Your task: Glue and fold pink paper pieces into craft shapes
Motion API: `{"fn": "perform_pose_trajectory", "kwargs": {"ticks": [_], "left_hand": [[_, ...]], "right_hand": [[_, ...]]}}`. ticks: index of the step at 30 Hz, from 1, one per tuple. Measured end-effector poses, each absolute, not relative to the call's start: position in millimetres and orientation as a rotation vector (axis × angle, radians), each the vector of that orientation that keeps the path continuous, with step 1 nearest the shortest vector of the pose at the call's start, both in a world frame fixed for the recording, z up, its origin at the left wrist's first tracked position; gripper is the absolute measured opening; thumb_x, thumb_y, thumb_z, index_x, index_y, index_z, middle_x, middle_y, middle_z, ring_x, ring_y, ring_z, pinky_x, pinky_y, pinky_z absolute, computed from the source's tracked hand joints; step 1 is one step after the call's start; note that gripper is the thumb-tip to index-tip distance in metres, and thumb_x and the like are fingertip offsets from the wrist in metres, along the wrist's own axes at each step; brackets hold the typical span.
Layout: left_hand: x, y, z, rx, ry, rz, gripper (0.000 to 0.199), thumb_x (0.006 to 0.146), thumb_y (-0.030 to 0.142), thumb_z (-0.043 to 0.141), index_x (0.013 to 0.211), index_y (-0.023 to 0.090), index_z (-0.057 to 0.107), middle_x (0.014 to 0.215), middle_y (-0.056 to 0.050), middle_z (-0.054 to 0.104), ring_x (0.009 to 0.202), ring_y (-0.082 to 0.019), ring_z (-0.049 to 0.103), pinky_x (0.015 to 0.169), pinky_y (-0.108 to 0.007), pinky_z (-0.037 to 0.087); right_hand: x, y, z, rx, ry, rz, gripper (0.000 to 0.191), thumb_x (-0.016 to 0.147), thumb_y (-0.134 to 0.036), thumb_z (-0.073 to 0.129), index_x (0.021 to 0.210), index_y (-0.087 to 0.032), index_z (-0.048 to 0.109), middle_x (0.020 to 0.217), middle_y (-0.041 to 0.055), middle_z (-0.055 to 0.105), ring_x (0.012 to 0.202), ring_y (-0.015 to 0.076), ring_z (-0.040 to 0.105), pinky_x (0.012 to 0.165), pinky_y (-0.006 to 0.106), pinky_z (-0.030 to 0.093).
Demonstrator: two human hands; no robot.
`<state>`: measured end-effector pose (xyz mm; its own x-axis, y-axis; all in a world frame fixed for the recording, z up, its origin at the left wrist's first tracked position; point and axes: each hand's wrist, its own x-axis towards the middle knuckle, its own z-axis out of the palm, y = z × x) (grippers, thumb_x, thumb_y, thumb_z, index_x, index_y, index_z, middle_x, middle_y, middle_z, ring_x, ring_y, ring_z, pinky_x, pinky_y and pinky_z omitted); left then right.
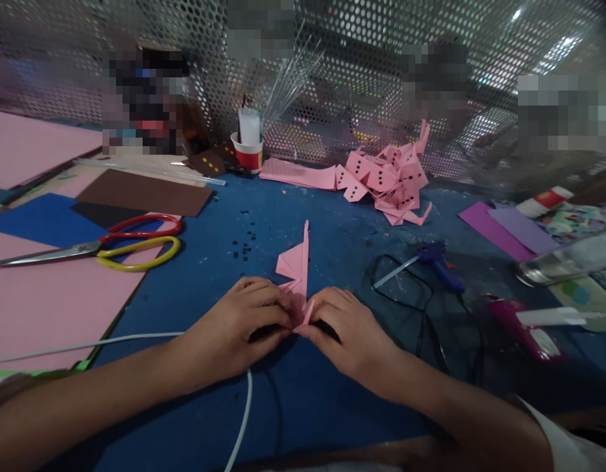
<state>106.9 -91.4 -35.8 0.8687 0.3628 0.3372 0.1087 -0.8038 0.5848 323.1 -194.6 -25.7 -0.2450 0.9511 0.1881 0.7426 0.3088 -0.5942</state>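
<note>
A folded pink paper piece [294,263] with a long thin strip stands between my hands, low over the blue table [209,406]. My left hand [248,318] pinches its near left side, fingertips together on the paper. From the right, my right hand [347,331] grips the near end between thumb and fingers, beside a small upright pink flap. The fold under my fingertips is partly hidden. Small black paper squares [242,250] lie just beyond my left hand. Further back rests a heap of folded pink paper pieces [389,174] marked with black squares.
Scissors [136,246] with red and yellow handles lie left on pink sheets [61,301]. A blue glue gun [438,262] with a black cord is at the right. A paper cup [247,157] stands by the perforated metal screen [323,124]. A white cable [241,426] passes near my left arm.
</note>
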Motion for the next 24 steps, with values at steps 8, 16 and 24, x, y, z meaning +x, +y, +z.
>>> {"fn": "perform_pose_trajectory", "kwargs": {"ticks": [8,16,24], "left_hand": [[108.3,-92.9,-36.7,2.494,0.328,0.672,0.013,0.095,0.015,0.064,0.099,0.024,0.072,0.107,0.000,0.075,0.107,-0.017,0.067,0.103,-0.036,0.043],[107.3,-94.5,-38.7,2.550,0.323,0.686,0.014,0.095,0.013,0.064,0.103,0.024,0.068,0.106,0.001,0.075,0.104,-0.016,0.069,0.110,-0.039,0.039],[105.5,-94.5,-41.6,2.649,0.273,0.678,0.023,0.097,0.013,0.061,0.117,0.024,0.067,0.114,-0.001,0.074,0.112,-0.016,0.066,0.114,-0.039,0.036]], "right_hand": [[321.4,-190.7,-29.7,-1.573,-1.999,0.507,0.012,0.094,-0.021,0.073,0.084,-0.020,0.065,0.100,0.0018,0.066,0.097,0.0189,0.060,0.087,0.037,0.045],[320.8,-189.8,-31.7,-1.625,-1.962,0.530,0.013,0.091,-0.022,0.076,0.086,-0.021,0.065,0.101,0.0006,0.065,0.097,0.0195,0.058,0.091,0.039,0.043],[319.8,-190.5,-29.2,-1.653,-1.991,0.529,0.013,0.091,-0.019,0.074,0.087,-0.020,0.062,0.103,0.0007,0.064,0.098,0.0203,0.057,0.090,0.039,0.041]]}}
